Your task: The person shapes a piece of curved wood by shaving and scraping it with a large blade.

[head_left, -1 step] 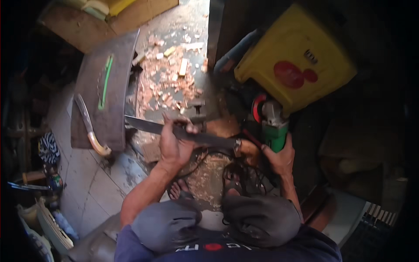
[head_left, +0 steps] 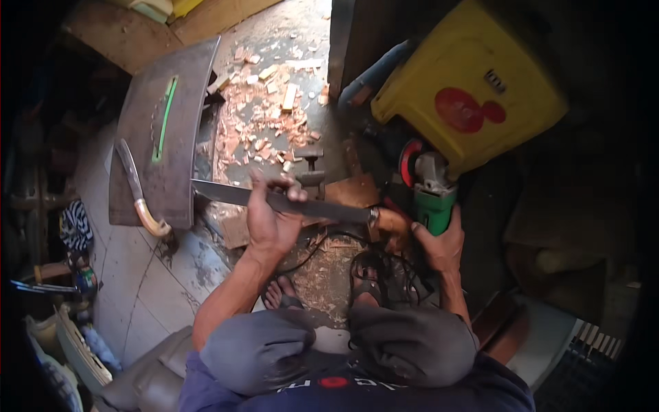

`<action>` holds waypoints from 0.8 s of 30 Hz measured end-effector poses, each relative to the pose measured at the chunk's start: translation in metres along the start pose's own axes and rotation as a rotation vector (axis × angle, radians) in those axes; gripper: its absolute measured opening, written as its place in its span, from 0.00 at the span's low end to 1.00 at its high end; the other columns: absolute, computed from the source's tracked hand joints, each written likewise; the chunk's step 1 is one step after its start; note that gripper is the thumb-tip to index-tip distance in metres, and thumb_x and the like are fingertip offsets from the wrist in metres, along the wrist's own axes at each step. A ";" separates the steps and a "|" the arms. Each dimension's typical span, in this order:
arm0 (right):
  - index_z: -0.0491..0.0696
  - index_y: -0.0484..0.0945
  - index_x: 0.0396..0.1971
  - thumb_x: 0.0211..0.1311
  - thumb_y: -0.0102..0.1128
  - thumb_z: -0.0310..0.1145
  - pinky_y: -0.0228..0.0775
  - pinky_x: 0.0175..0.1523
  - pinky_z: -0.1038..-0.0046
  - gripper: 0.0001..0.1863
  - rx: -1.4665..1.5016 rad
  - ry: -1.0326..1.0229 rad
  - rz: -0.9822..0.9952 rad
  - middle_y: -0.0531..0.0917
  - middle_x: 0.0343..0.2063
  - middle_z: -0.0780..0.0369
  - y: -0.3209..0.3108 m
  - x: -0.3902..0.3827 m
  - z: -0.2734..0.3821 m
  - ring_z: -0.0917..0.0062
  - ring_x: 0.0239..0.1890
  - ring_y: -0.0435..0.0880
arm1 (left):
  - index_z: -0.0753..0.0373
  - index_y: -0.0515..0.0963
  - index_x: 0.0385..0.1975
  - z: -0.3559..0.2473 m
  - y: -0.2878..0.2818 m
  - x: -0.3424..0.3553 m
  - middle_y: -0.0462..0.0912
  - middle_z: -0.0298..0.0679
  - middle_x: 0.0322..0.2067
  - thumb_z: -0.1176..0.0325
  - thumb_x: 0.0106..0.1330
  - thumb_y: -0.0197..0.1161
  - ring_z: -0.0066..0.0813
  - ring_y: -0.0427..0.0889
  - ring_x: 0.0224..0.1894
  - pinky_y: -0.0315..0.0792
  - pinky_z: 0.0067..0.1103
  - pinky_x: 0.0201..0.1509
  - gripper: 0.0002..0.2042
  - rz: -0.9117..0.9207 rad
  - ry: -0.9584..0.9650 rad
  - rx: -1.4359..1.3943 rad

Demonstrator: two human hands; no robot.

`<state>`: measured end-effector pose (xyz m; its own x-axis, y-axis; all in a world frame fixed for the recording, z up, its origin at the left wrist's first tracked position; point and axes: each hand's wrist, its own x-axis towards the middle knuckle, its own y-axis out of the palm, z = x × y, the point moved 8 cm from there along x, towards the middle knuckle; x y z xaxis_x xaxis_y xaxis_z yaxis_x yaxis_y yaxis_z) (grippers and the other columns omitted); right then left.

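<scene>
Knife [head_left: 319,209] has turned slightly since the earlier frame, its handle end now a bit farther fr the body. L hand [head_left: 274,218] is closed round the blade, tip to its left, wooden handle [head_left: 395,228] to its right, nr the R hand [head_left: 441,242]. R hand grips the green angle grinder [head_left: 434,209], red disc [head_left: 410,163] just beyond it. Dark board [head_left: 189,147] w/ 2nd knife [head_left: 135,178] on it, left of L hand; wood chips [head_left: 274,127] ahead of it
</scene>
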<state>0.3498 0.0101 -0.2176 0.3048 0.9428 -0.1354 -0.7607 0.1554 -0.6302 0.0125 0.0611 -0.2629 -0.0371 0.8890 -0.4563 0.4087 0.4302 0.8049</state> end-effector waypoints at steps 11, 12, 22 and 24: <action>0.42 0.72 0.54 0.53 0.72 0.32 0.76 0.46 0.71 0.29 0.400 0.060 0.120 0.82 0.38 0.61 0.042 -0.057 -0.050 0.77 0.38 0.81 | 0.67 0.76 0.38 -0.075 -0.139 -0.004 0.77 0.42 0.32 0.41 0.76 0.55 0.36 0.77 0.37 0.76 0.33 0.49 0.27 -0.192 0.308 -0.067; 0.42 0.72 0.54 0.53 0.72 0.32 0.76 0.46 0.71 0.29 0.403 0.056 0.125 0.82 0.38 0.61 0.044 -0.058 -0.053 0.77 0.38 0.81 | 0.67 0.76 0.38 -0.066 -0.137 -0.005 0.77 0.43 0.32 0.41 0.75 0.56 0.38 0.78 0.38 0.77 0.35 0.50 0.27 -0.222 0.306 -0.036; 0.42 0.72 0.53 0.53 0.73 0.33 0.75 0.46 0.72 0.29 0.459 0.021 0.135 0.82 0.39 0.61 0.053 -0.053 -0.054 0.77 0.38 0.80 | 0.61 0.75 0.52 0.006 -0.186 -0.023 0.80 0.45 0.48 0.36 0.74 0.54 0.45 0.80 0.51 0.74 0.44 0.59 0.29 -0.310 -0.075 0.163; 0.41 0.72 0.53 0.53 0.73 0.33 0.75 0.46 0.72 0.29 0.462 0.044 0.129 0.81 0.39 0.62 0.052 -0.053 -0.059 0.77 0.38 0.80 | 0.63 0.73 0.56 0.010 -0.186 -0.028 0.79 0.48 0.51 0.42 0.78 0.51 0.48 0.80 0.57 0.74 0.48 0.64 0.27 -0.276 -0.074 0.217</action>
<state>0.3281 -0.0495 -0.2885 0.2074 0.9512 -0.2286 -0.9658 0.1620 -0.2023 -0.0534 -0.0449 -0.4038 -0.1102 0.7267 -0.6781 0.5771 0.6022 0.5516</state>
